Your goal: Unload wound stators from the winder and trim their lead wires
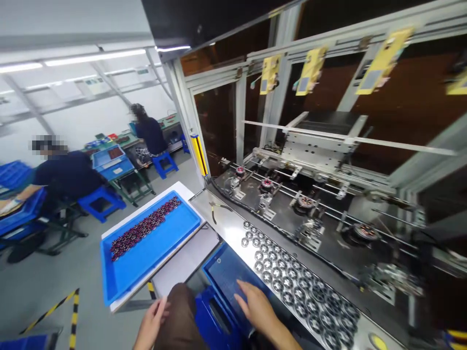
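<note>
My right hand (255, 304) hovers over a dark blue tray (228, 272) at the lower middle, thumb and fingers apart and holding nothing. My left hand (155, 316) is beside my knee at the bottom, its fingers loosely spread and nothing seen in them. One small round part (219, 261) lies in the dark blue tray. Many metal rings (288, 283) with cross-shaped centres stand in rows on the steel ledge right of my right hand. To the left, a bright blue tray (156, 248) bears a band of dark red and black parts (144, 228).
Behind the ledge is a machine with several wound parts (305, 201) in its stations. Pliers (213, 212) lie on the ledge's far end. A yellow light bar (199, 155) stands at the frame. Two people sit on blue stools at the left.
</note>
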{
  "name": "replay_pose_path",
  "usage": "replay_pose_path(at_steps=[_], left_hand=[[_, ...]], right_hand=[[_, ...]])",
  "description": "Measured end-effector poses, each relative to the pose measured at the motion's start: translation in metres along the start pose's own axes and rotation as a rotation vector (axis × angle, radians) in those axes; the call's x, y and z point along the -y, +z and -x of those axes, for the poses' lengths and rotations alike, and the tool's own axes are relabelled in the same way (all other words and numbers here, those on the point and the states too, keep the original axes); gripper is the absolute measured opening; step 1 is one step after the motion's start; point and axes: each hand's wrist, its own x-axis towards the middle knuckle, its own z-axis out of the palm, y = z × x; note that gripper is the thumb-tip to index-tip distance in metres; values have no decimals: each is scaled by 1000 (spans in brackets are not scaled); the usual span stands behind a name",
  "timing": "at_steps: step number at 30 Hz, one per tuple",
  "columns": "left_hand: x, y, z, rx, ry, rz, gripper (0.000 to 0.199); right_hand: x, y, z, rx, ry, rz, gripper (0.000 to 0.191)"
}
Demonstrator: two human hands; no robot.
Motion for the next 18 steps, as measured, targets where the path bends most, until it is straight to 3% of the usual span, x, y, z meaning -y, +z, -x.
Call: replay_pose_path(at_steps=[3,6,12,15,18], left_hand=[[-15,18,-29,21,40,16,83],[-34,49,-74,115,131,4,78],[-85,113,-174,409,356,-86,57],[-96,123,-204,532,388,-72,55],[-94,118,-223,563,341,-19,59]], right_hand=[[-2,-14,-56,-68,-86,61,41],[-3,-22,-114,-169,-119,132,51],[2,-14,-218,-334,10,278,70],[3,-2,-254,-331,121,334,79],[1,5,-269,-256,186,367,85]])
